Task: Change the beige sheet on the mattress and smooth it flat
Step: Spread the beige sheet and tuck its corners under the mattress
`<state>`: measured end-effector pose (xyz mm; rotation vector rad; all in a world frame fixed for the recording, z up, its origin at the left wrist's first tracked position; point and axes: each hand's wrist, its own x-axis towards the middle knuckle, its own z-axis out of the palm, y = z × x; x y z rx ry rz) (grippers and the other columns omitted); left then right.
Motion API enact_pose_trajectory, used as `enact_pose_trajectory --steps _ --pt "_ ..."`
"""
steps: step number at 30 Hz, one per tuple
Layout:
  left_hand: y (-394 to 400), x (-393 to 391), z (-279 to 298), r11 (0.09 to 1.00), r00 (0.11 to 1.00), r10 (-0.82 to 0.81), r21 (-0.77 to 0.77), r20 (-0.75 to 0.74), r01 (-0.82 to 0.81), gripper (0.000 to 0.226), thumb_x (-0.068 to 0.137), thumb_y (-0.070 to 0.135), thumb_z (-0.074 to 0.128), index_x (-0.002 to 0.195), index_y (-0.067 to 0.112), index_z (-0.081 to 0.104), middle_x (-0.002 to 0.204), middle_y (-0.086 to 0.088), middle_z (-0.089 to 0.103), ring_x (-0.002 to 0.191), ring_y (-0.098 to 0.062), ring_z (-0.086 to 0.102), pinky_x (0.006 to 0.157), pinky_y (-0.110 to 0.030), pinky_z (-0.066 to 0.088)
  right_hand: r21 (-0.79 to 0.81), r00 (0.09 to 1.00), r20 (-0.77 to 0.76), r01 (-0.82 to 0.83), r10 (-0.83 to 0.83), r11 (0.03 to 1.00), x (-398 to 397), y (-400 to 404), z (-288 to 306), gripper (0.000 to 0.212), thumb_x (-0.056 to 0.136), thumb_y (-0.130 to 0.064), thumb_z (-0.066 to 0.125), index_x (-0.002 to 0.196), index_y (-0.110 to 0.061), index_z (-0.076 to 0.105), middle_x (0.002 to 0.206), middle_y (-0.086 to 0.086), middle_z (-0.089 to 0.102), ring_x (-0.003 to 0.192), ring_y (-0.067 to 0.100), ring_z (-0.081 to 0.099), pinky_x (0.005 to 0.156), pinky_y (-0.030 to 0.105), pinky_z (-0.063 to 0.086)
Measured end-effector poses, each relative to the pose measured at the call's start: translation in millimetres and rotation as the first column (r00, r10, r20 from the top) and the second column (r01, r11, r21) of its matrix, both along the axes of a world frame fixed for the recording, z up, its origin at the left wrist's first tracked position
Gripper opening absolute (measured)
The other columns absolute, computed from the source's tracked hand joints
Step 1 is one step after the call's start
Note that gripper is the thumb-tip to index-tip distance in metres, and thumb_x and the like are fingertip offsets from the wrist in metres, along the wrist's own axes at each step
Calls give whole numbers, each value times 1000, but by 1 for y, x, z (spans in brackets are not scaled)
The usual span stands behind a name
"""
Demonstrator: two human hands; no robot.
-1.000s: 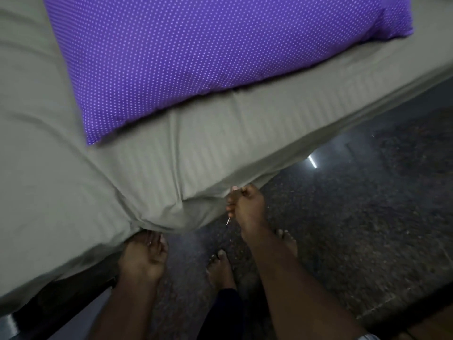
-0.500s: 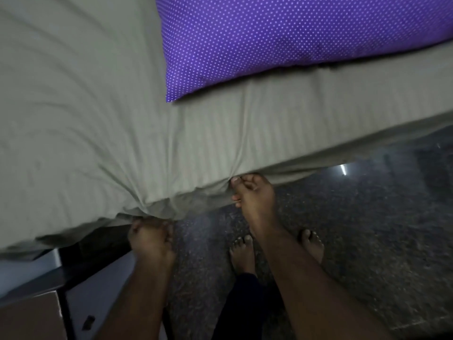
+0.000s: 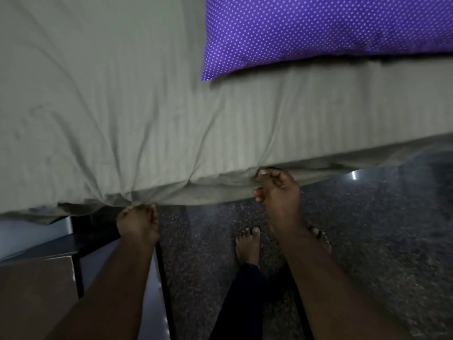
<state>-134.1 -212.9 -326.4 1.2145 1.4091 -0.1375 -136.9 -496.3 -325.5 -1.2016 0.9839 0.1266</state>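
tucking the beige sheet (image 3: 147, 106): left hand (image 3: 138, 223) and right hand (image 3: 279, 190) both grasp its hem, next needing a taut pull under.

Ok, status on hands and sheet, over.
Both hands gripping sheet's hanging edge: left hand, right hand. Creases fan from left grip. Purple pillow on sheet.

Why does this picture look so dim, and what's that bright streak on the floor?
Head view: the room is dimly lit, so the sheet looks grey-green and grainy. The streak is a light reflected off the glossy floor. Both hands, left and right, gripping the sheet's edge look soft, slightly blurred. The wide lens bows the bed edge; the pillow stays vivid.
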Motion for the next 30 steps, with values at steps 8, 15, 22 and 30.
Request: enact_pose_trajectory --steps 8,15,22,30 --pt "-1 13 2 996 993 85 -19 77 -84 23 105 16 37 93 22 56 75 3 59 59 -9 58 46 -16 48 -146 993 -71 -99 90 984 13 -4 -12 21 92 -15 71 73 -16 62 59 -1 66 50 13 60 52 29 45" --pt "-47 4 33 989 989 141 -27 -34 -142 23 100 5 47 85 21 50 81 1 56 64 -6 54 42 -15 47 181 991 -130 9 14 984 3 -12 -1 16 97 1 59 87 -11 64 77 5 70 59 14 63 49 23 47" --pt "-224 3 97 890 954 -277 -341 119 301 22 95 40 63 90 19 65 77 3 69 63 -11 65 54 -24 43 487 921 -314 366 -232 793 -20 -48 -16 36 106 -30 45 135 -11 56 118 7 67 105 20 65 93 31 51" --pt "-250 40 80 916 977 -211 -341 32 209 35 88 49 71 86 15 62 80 2 73 74 -11 73 60 -20 47 571 780 -292 606 -553 553 24 -50 -48 46 102 -50 38 120 -16 62 107 7 68 98 23 64 88 35 48"
